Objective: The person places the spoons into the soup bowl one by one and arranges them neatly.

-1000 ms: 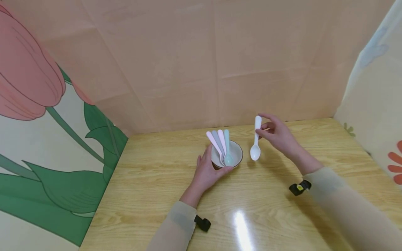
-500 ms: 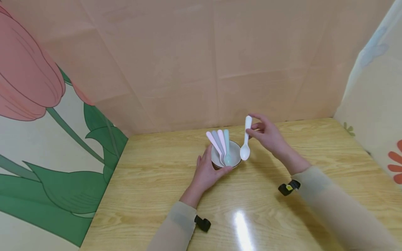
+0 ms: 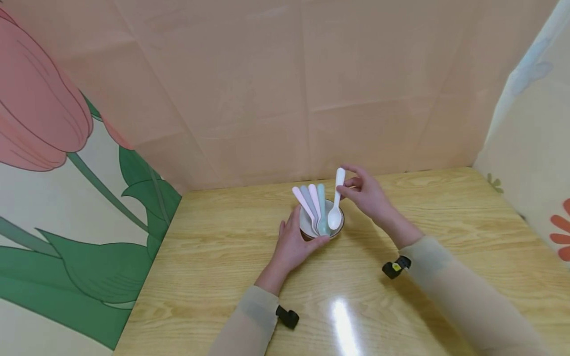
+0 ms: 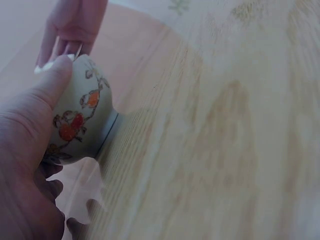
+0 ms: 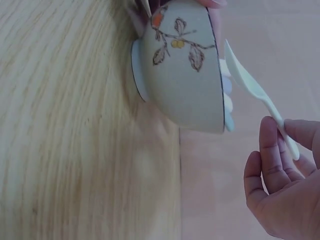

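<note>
A white bowl [image 3: 329, 204] with a dark rim and painted fruit branches outside [image 5: 185, 85] stands on the table. My left hand [image 3: 294, 244] grips its near left side, thumb along the rim. Leaning inside it are two pink spoons [image 3: 314, 195], a grey-blue spoon [image 3: 305, 190] and a mint spoon [image 3: 321, 198], handles pointing up and away. My right hand [image 3: 367, 197] pinches a white spoon [image 3: 340, 179] by its handle, the spoon's head down. That head overlaps the bowl's right side in the head view; in the right wrist view, it hangs just above the rim.
The wood-grain table [image 3: 213, 277] ends at a pinkish covered wall [image 3: 249, 99] close behind the bowl. A panel with a painted tulip [image 3: 40, 94] stands on the left, and a pale panel [image 3: 534, 163] on the right.
My right hand has carried the white spoon leftward, from beside the bowl to over its right part. My left hand, the bowl and the other spoons have stayed in place.
</note>
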Tool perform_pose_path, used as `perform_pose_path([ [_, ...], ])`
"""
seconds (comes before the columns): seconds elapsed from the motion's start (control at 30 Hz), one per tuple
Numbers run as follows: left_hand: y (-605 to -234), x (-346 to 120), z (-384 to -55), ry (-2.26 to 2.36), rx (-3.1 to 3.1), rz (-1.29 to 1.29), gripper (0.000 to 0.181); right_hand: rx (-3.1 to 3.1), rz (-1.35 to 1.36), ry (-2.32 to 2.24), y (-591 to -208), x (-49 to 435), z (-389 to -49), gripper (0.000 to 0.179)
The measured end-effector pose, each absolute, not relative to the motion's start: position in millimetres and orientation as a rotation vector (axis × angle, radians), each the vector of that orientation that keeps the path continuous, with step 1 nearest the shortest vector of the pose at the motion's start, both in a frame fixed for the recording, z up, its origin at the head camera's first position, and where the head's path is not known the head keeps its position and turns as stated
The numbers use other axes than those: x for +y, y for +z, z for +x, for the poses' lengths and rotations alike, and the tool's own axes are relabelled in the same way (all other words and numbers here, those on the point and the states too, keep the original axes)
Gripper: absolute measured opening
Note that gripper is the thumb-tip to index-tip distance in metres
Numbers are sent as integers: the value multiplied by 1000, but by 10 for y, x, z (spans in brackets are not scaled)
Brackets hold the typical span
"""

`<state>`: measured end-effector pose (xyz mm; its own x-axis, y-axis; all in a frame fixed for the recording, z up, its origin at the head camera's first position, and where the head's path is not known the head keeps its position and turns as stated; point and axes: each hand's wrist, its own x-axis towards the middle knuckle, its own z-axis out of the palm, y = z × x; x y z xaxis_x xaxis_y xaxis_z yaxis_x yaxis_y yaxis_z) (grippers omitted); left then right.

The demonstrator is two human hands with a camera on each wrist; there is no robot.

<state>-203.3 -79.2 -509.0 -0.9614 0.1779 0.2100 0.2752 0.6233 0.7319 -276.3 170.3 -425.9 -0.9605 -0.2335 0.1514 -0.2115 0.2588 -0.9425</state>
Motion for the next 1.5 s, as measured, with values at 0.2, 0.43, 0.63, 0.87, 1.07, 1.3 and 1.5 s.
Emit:
perform_pose_path([
  [0.2,-5090,-784,-2033,-1253,-2733,-368,118,2486,-428,-1829,-4317,1625,-2774,68],
  [0.43,-5074,-786,-2021,-1260,-2728,-375,117,2470,-408,-1828,-4381,1562,-2785,67],
  [0.63,-5069,-790,-2013,-1262,-2721,-384,117,2512,-407,-1778,-4425,1526,-2795,65],
  [0.87,-5078,-793,-2016,-1261,-2724,-383,118,2515,-400,-1758,-4463,1498,-2790,67],
  [1.07,-5077,-790,-2015,-1249,-2733,-382,118,2528,-376,-1707,-4507,1504,-2815,66],
  [1.3,-5079,-789,-2020,-1251,-2723,-393,116,2532,-362,-1683,-4543,1509,-2835,66],
  [1.5,-5074,-789,-2016,-1254,-2718,-399,116,2537,-369,-1680,-4568,1509,-2856,65],
])
